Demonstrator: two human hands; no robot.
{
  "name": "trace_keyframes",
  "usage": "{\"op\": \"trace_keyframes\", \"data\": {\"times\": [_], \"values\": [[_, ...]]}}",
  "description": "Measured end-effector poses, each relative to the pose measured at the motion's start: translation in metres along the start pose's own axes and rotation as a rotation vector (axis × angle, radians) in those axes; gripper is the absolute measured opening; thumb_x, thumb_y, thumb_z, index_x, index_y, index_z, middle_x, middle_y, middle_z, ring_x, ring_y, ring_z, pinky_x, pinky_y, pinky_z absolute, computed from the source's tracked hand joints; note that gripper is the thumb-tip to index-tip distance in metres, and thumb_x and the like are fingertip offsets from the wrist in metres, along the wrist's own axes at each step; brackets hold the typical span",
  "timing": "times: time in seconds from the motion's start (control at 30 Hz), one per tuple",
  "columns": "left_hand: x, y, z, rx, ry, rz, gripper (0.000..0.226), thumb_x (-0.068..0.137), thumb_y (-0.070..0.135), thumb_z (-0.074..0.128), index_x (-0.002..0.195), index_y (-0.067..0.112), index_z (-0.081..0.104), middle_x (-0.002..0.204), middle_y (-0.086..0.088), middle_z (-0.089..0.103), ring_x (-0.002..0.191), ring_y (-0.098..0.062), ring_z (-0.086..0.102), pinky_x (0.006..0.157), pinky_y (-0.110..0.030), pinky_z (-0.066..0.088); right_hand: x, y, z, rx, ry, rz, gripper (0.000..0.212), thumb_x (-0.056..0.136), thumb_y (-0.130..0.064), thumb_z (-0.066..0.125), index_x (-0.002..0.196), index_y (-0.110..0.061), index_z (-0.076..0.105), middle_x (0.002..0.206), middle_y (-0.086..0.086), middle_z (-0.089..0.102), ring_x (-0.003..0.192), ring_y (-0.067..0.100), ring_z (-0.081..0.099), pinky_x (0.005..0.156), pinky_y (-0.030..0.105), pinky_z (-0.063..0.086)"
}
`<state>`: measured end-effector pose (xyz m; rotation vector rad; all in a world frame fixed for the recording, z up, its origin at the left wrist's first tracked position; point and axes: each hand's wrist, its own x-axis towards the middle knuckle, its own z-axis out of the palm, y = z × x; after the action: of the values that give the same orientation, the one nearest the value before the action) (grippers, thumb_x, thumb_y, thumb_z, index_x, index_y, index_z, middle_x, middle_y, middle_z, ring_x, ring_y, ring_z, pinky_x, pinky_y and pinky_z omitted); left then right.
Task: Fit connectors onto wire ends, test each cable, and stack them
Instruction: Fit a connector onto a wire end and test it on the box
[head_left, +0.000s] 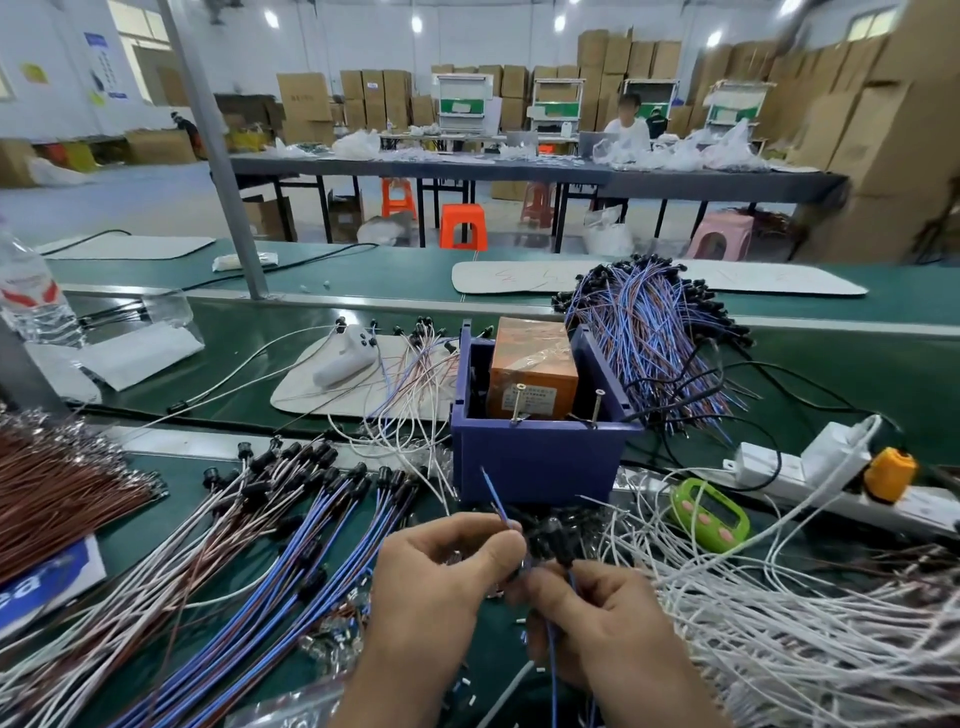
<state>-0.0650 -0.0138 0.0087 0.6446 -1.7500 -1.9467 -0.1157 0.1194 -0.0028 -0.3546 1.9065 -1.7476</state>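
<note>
Left hand (447, 571) and right hand (597, 618) meet fingertip to fingertip on the green bench (291, 322), just in front of a blue box (535, 457). The box is open-topped and contains an orange carton (535, 374); two metal pins (517, 410) stand at its front rim. The blue wire (496, 496) is thin, and its free end rises past the left fingertips toward the box. Left thumb and forefinger are curled and pinch this wire. Right fingers are curled and pinch a blue length that hangs below them, beside a heap of black connectors (550, 535). Whether a connector is fitted cannot be determined.
</note>
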Motion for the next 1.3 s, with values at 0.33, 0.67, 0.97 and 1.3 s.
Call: {"op": "trace_keyframes", "data": {"times": [0.33, 0.67, 0.97, 1.3], "values": [[0.021, 0.018, 0.018, -0.092, 0.15, 0.008, 0.024, 0.092, 0.012, 0.072, 0.078, 0.028, 0.082, 0.061, -0.007, 0.07, 0.049, -0.016, 0.062, 0.05, -0.024, 0.052, 0.011, -0.021, -0.025, 0.517, 0.368, -0.193, 0.038, 0.1, -0.015, 0.054, 0.07, -0.007, 0.076, 0.053, 0.021, 0.057, 0.03, 0.011, 0.028, 0.035, 0.014, 0.022], [0.028, 0.012, 0.028, 0.521, 0.407, 0.304, 0.043, 0.088, 0.038, 0.075, 0.05, 0.048, 0.057, 0.056, 0.031, 0.062, 0.072, 0.013, 0.059, 0.063, -0.003, 0.043, 0.031, -0.024, -0.034, 0.494, 0.417, -0.269, 0.045, 0.105, -0.019, 0.05, 0.069, -0.007, 0.072, 0.059, 0.023, 0.062, 0.025, 0.014, 0.03, 0.032, 0.015, 0.025], [0.028, 0.008, 0.025, 0.499, 0.32, 0.41, 0.012, 0.089, 0.043, 0.066, 0.083, 0.053, 0.065, 0.053, 0.014, 0.063, 0.059, -0.011, 0.06, 0.063, -0.028, 0.048, 0.031, -0.018, -0.034, 0.384, 0.337, -0.224, 0.046, 0.105, -0.023, 0.051, 0.068, -0.003, 0.07, 0.062, 0.027, 0.065, 0.035, 0.022, 0.05, 0.035, 0.027, 0.044], [0.039, 0.002, 0.021, 0.473, 0.299, 0.351, 0.03, 0.09, 0.037, 0.072, 0.061, 0.03, 0.07, 0.052, 0.014, 0.064, 0.049, -0.008, 0.059, 0.051, -0.017, 0.045, 0.027, -0.018, -0.038, 0.398, 0.293, -0.2, 0.049, 0.103, -0.023, 0.05, 0.062, -0.005, 0.071, 0.061, 0.028, 0.064, 0.036, 0.026, 0.055, 0.037, 0.03, 0.047]]}}
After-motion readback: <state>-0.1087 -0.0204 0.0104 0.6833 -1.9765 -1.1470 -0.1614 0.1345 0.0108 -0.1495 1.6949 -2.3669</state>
